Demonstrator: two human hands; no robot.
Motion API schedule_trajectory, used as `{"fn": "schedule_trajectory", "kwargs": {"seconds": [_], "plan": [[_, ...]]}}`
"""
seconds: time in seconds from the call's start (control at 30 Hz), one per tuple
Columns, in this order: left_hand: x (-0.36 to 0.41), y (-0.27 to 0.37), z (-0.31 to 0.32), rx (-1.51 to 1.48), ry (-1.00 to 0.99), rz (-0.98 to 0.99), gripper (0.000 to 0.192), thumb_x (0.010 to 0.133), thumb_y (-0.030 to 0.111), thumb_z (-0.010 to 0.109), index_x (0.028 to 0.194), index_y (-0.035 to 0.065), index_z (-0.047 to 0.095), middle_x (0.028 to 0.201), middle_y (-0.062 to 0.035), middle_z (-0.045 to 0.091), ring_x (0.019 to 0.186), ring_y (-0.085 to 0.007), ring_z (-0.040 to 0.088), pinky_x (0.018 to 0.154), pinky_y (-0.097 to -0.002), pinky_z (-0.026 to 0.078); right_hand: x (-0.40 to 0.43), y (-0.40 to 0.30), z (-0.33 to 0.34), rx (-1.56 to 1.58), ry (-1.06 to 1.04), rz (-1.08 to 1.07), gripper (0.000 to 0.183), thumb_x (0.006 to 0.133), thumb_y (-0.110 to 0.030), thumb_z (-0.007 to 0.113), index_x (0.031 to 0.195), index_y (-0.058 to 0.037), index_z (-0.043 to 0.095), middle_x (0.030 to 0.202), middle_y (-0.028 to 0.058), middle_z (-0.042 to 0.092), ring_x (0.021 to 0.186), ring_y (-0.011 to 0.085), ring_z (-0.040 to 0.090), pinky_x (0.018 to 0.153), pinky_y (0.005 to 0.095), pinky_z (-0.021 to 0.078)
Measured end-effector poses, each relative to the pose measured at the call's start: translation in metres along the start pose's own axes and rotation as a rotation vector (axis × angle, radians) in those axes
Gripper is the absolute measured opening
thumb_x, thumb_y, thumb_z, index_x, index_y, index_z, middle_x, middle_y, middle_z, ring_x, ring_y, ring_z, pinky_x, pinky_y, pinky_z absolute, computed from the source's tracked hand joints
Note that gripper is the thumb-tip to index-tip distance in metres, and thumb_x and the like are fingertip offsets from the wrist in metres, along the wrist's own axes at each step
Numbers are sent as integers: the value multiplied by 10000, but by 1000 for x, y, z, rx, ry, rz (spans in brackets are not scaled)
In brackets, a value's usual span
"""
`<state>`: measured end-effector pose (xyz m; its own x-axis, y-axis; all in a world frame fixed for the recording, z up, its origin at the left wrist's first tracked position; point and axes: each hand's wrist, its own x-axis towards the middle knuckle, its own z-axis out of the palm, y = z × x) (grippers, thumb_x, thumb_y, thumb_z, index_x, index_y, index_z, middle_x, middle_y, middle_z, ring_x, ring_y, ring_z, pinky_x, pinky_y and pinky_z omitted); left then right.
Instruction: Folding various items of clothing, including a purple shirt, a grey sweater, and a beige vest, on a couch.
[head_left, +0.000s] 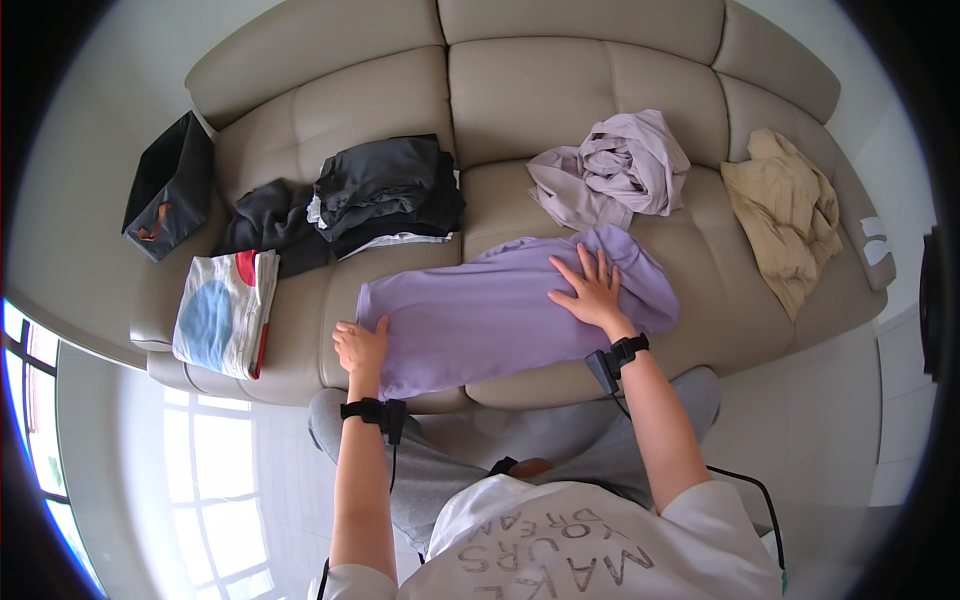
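A lavender garment (465, 322) lies folded lengthwise across the front of the sofa seat, its right end loose and rumpled. My right hand (592, 292) rests palm down on the cloth towards that end, fingers spread. At the left edge of the garment is my left hand (361, 346), with its thumb against the fabric and its fingers curled just outside the edge. Whether those fingers pinch any cloth cannot be made out.
The beige leather sofa (525, 82) also holds a crumpled pale mauve garment (630, 165), a tan garment (787, 210), a stack of dark folded clothes (390, 180), a dark grey garment (274, 225) and a folded white printed garment (217, 315). A dark fabric bin (171, 187) stands at the left armrest.
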<state>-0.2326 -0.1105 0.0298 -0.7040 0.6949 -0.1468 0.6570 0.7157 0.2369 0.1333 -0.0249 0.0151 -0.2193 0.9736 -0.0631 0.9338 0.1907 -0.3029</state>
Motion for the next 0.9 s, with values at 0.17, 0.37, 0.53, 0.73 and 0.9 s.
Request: {"fn": "schedule_trajectory", "kwargs": {"seconds": [0.17,0.37,0.53,0.73,0.9], "plan": [[7,-6,6,-64,-52,64,785,715,552,621,1107,-107,456,1049,-285,561,991,-387,566,834,-419,467,-2,2,-1,9,20,12,621,757,-594,520,1328,-453,322,1498,42,67,1368,326,-15,1057,538,-11],[31,-9,13,-403,-109,245,507,767,337,589,1040,-86,528,967,-253,591,911,-330,590,767,-370,469,-4,-4,-3,21,82,2,600,744,-560,572,1297,-392,410,1480,80,128,1354,357,39,1040,571,24],[-6,62,-24,-840,-300,314,357,811,166,534,1088,-56,500,932,-155,577,791,-203,562,678,-318,455,-8,-63,-24,843,134,-206,593,721,-436,681,1158,-54,558,1211,185,496,1114,357,478,971,411,341],[-69,144,-55,-858,-638,451,361,843,118,516,1163,-41,459,937,-101,566,734,-138,522,618,-269,433,-31,-136,-32,1430,-132,-357,642,754,-266,715,1276,-41,417,1200,106,489,1110,193,482,907,300,400],[-87,171,-68,-1068,-837,572,429,872,85,478,1279,-23,394,914,-97,575,831,-142,568,745,-247,477,-19,-107,-35,1889,-344,-61,477,717,-37,622,1160,-48,446,937,52,554,841,157,569,717,282,480]]}}
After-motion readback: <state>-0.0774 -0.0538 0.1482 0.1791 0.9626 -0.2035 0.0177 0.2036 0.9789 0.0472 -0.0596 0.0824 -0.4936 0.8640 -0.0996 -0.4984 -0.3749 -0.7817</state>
